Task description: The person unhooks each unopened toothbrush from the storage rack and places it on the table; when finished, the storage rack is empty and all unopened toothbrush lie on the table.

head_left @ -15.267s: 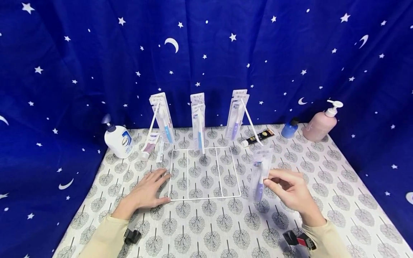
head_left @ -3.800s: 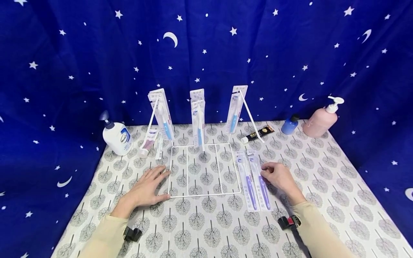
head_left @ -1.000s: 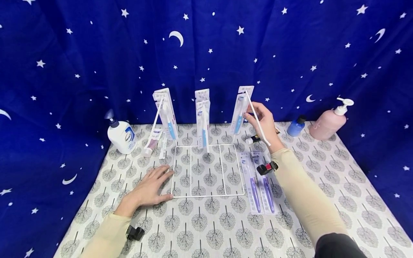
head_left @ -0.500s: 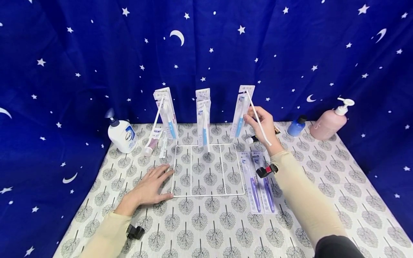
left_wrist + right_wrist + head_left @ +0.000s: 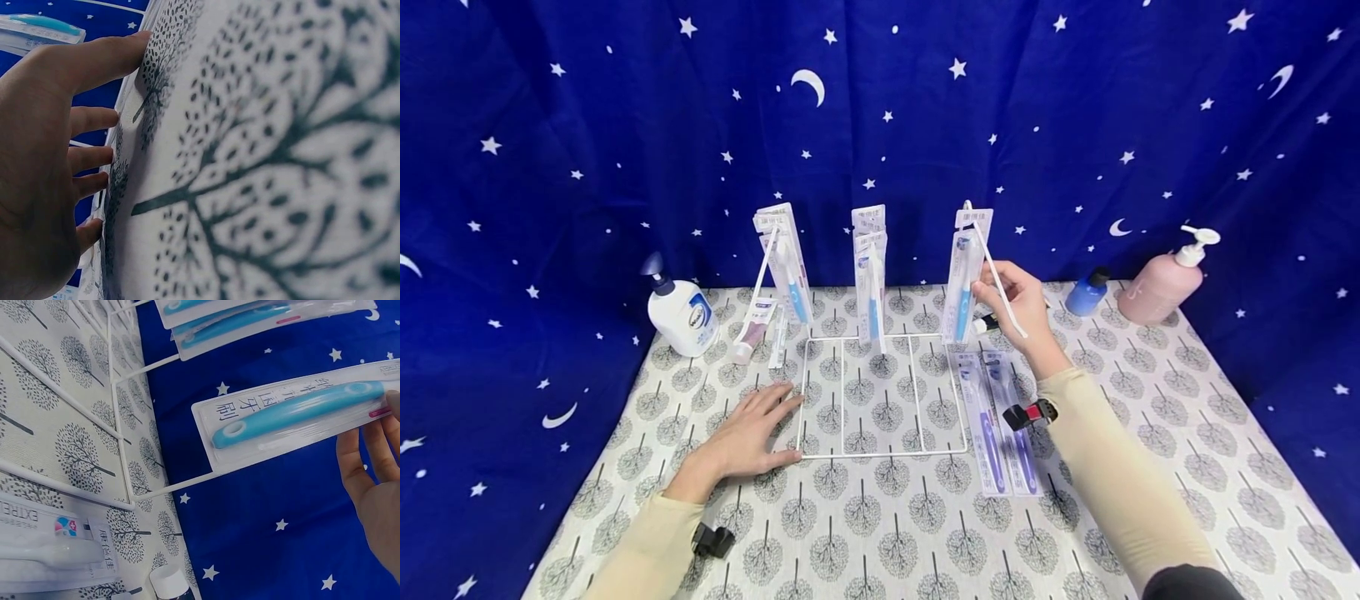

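Observation:
My right hand (image 5: 1019,307) pinches the edge of a packaged blue toothbrush (image 5: 961,287) at the rack's right-hand hook (image 5: 1002,287). In the right wrist view, thumb and fingers hold this toothbrush pack (image 5: 294,419) near its far end. Spread out on the tabletop, my left hand (image 5: 741,437) touches the left side of the white wire rack (image 5: 880,455) with fingertips and thumb. More packaged toothbrushes hang from the left hook (image 5: 787,267) and the middle hook (image 5: 871,283). Two packaged purple toothbrushes (image 5: 988,442) lie side by side right of the rack.
Left of the rack stand a white pump bottle (image 5: 685,318), a toothpaste tube (image 5: 752,332) and a slim pack (image 5: 778,339). A black tube (image 5: 987,323) lies partly behind my right hand. Farther right are a blue bottle (image 5: 1087,294) and a pink pump bottle (image 5: 1163,287).
Earlier, my right hand laid purple toothbrush packs on the table, then reached to the right hook. In the last half second it has drawn the blue toothbrush pack forward there. Left hand stays put.

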### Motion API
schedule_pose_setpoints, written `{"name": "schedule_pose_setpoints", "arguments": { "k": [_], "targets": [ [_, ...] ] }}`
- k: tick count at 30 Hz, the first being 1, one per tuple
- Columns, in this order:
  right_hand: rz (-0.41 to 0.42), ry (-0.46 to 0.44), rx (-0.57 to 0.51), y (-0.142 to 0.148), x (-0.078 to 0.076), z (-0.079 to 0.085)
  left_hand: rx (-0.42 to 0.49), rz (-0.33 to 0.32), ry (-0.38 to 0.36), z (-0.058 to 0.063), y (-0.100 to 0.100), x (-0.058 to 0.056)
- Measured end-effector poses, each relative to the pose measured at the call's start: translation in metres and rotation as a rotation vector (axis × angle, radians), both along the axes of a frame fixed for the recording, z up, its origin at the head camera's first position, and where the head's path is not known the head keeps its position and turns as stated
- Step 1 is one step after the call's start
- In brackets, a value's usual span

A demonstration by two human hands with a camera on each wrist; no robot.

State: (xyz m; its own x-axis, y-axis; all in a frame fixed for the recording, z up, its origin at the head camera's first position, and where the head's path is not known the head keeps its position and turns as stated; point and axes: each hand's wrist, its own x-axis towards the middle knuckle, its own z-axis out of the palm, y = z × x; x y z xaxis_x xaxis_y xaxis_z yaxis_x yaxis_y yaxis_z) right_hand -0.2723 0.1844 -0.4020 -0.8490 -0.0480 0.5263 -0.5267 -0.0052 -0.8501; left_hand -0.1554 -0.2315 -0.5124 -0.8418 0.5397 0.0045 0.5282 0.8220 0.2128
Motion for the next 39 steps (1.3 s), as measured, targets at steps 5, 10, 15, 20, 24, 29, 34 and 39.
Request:
{"name": "schedule_pose_setpoints", "arguments": {
  "k": [5,10,15,20,24,29,34,39],
  "targets": [
    [0.018,0.037,0.006,-0.001,0.014,0.006,0.011,0.001,-0.003,0.002,0.001,0.000],
    [0.034,0.053,0.016,-0.001,0.026,0.009,0.005,0.003,-0.003,0.002,0.001,0.001],
    [0.035,0.057,0.022,-0.002,0.039,0.011,0.002,0.001,0.003,0.001,0.001,0.001],
    [0.008,0.054,0.059,0.002,0.044,0.007,-0.002,0.000,0.005,0.001,0.001,0.002],
    [0.001,0.042,0.064,0.006,0.047,0.001,0.000,0.000,0.009,0.001,0.001,0.002],
    [0.062,0.017,0.008,0.007,0.055,-0.002,0.000,0.003,0.005,0.001,0.001,0.002],
    [0.111,0.017,-0.034,0.008,0.065,-0.002,0.003,0.003,0.001,0.001,0.001,0.002],
    [0.134,0.043,-0.046,0.010,0.075,-0.001,-0.004,0.000,0.006,0.001,0.001,0.002]
  ]
}}
